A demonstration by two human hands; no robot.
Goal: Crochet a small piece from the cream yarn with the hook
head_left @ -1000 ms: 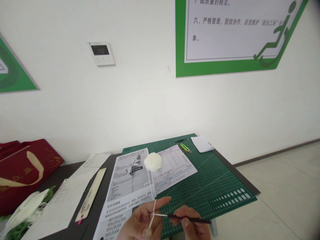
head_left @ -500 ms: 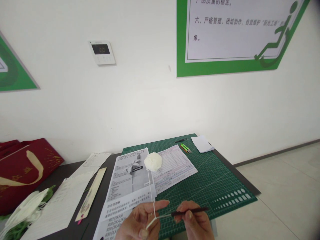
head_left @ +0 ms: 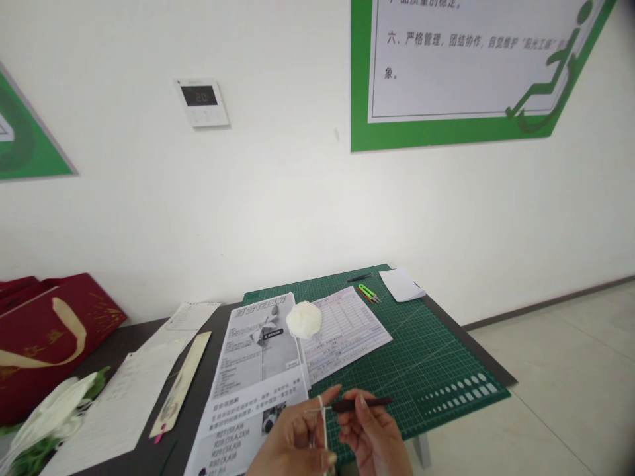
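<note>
My left hand (head_left: 297, 436) pinches white yarn (head_left: 325, 430) between thumb and fingers, with the strand looped over its raised index finger. My right hand (head_left: 372, 433) grips the dark handle of a crochet hook (head_left: 350, 404). The thin metal shaft of the hook points left and crosses the yarn at my left index finger. A ball of white yarn (head_left: 304, 320) rests beyond my hands, on the printed papers. What lies beneath my left thumb is too small to make out.
A green cutting mat (head_left: 421, 344) bears printed sheets (head_left: 258, 357), green thread snips (head_left: 368, 293) and folded white paper (head_left: 401, 285). Leftward are a bookmark-like strip (head_left: 183, 383), handwritten papers (head_left: 124, 396) and a red bag (head_left: 54, 337). A wall stands behind.
My left hand has shifted right and turned a little. My right hand has come left and slightly up, bringing the hook across the yarn at my left index finger.
</note>
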